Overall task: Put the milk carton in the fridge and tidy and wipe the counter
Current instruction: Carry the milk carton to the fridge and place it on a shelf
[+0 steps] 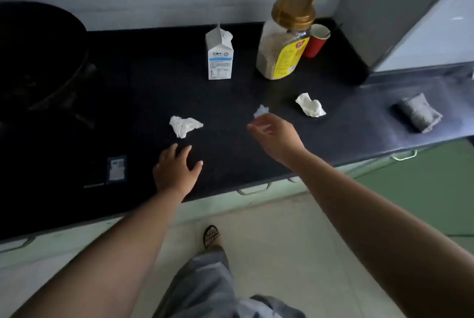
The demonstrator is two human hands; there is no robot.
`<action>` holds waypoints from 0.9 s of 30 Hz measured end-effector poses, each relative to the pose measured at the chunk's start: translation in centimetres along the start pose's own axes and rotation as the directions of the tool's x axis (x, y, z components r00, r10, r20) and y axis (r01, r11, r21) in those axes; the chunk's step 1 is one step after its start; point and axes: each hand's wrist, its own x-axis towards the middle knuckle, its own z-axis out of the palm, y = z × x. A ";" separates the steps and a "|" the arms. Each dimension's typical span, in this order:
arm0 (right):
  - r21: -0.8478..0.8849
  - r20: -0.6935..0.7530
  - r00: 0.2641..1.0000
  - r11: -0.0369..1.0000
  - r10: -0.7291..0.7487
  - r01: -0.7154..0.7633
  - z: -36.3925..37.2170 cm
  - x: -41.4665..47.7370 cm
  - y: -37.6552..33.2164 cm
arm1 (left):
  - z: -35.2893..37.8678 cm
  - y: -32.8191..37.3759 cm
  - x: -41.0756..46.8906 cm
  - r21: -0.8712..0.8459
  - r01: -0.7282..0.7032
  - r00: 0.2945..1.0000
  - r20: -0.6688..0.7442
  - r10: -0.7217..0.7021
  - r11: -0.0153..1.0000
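We are at the start: our right hand (pixel 277 135) pinches a tissue (pixel 261 112), our left hand (pixel 174 169), fingers spread, hovers just short of a second tissue (pixel 185 125), and the carton (pixel 219 60) stands beyond our fingertips (pixel 175 146), counter (pixel 154 81) unwiped.

The milk carton (pixel 219 57) is matt paperboard on a speckled counter (pixel 230 169) with a dull, stone-like sheen. Right of the carton, the bottle (pixel 280 53) is clear glossy plastic with a shiny gold cap, beside a paper cup (pixel 316 42). In front of the carton lie soft crumpled tissues (pixel 185 125); far to its right, a coarse woven cloth (pixel 418 112).
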 end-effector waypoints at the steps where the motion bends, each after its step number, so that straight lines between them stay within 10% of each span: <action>1: 0.019 -0.001 1.000 1.000 0.006 -0.006 0.3 1.1 -0.3 | -0.1 -0.3 0.7 0.034 0.004 1.000 0.015 -0.004 0.999; 12: 0.018 -0.035 0.998 0.999 0.052 -0.051 2.3 12.9 -2.9 | -1.5 -2.5 7.7 0.126 -0.026 0.998 0.051 0.020 0.992; 27: 0.004 0.050 0.968 0.970 -0.245 0.245 2.9 26.6 -5.4 | -1.4 -2.3 8.8 0.156 0.035 0.999 0.016 -0.038 0.987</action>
